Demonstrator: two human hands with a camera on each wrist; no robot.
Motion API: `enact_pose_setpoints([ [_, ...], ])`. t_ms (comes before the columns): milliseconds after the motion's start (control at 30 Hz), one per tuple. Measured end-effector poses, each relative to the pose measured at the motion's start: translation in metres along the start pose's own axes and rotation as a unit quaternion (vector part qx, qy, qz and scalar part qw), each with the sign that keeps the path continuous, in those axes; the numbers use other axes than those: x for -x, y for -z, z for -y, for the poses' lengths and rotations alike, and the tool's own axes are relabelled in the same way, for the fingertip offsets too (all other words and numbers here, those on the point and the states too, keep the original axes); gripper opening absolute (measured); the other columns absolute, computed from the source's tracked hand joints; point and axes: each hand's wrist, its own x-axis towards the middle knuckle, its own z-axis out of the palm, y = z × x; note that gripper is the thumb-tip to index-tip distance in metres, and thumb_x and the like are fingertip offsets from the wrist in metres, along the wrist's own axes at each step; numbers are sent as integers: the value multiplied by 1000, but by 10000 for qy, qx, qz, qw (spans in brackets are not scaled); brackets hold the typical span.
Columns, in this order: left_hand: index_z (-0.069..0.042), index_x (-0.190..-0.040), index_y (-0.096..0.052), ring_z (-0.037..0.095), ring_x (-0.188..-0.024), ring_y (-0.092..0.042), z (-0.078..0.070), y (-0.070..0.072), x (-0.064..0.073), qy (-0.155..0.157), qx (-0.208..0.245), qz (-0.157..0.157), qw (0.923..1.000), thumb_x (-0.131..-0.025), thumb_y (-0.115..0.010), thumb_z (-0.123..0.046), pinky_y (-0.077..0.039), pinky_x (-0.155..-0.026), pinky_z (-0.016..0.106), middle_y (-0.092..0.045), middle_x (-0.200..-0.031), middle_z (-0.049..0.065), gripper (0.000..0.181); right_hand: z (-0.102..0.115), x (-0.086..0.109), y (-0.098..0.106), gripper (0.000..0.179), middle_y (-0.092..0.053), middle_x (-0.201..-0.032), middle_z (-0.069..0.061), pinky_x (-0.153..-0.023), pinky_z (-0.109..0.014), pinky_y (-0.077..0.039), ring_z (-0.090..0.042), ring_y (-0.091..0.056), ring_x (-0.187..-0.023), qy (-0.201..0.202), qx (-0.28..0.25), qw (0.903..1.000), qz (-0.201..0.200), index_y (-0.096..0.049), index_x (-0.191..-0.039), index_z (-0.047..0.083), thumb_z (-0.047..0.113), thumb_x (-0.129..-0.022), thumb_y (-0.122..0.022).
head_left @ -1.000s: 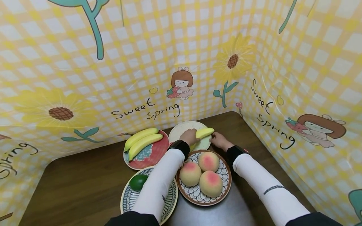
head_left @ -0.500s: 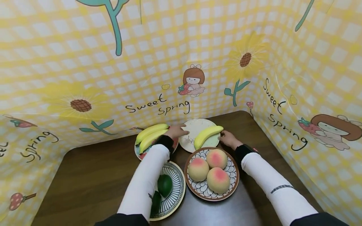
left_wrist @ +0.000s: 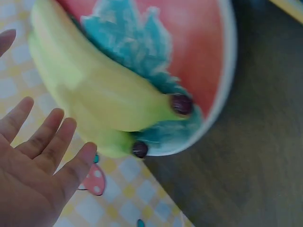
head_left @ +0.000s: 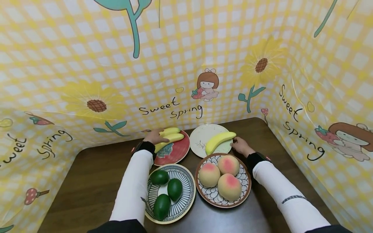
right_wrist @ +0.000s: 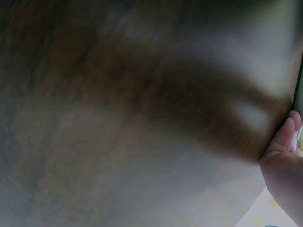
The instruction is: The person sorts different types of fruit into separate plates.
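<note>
My left hand [head_left: 155,137] is spread over the left end of two yellow bananas [head_left: 174,138] lying side by side on a red plate [head_left: 179,152]. In the left wrist view, the fingers of that hand [left_wrist: 42,161] are apart and nearly straight, beside the bananas' dark tips. My right hand [head_left: 241,146] grips the right rim of a cream plate [head_left: 199,136], close to the end of a single banana [head_left: 218,141] lying on it. The right wrist view is mostly blurred; the hand [right_wrist: 283,158] shows at its right edge, fingers bent.
Nearer to me, a striped plate [head_left: 189,197] bears three dark green oval fruits [head_left: 162,206]. Right of it, a brown-rimmed plate [head_left: 247,184] holds three peaches [head_left: 229,187]. A checked yellow cloth [head_left: 163,81] hangs behind the wooden table [head_left: 96,174].
The left hand let go of the banana on the cream plate and moved left to the two bananas on the red plate. The right hand stayed at the cream plate's rim.
</note>
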Motion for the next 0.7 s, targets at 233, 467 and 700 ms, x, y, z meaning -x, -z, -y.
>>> enact_pose_setpoints([
  [233,0,-153,-43,47,-136,-52,14,-16,-4,-60,-524,-209,9984,-87,-74,-32,-43,-114,57,-53,-148,29,80,-60,-52,-12,55,-61,-81,-11,-67,-35,-48,-23,-57,-70,193,-277,9994,-6,-47,-135,-10,30,-100,-63],
  [467,1,-150,-48,49,-137,-49,2,-21,-2,-215,-814,-231,9962,-84,-75,-25,-42,-114,57,-51,-148,31,75,-13,-10,1,53,-60,-81,-13,-69,-32,-45,-22,-55,-72,267,-270,9993,16,-46,-133,-16,22,-99,-59],
  [700,3,-149,-47,46,-132,-53,2,-35,-11,-188,-1060,-59,9942,-84,-77,-20,-44,-112,53,-55,-144,31,75,18,19,3,46,-57,-81,-12,-68,-26,-42,-20,-53,-74,98,-29,9999,-52,-43,-133,-20,13,-102,-53],
])
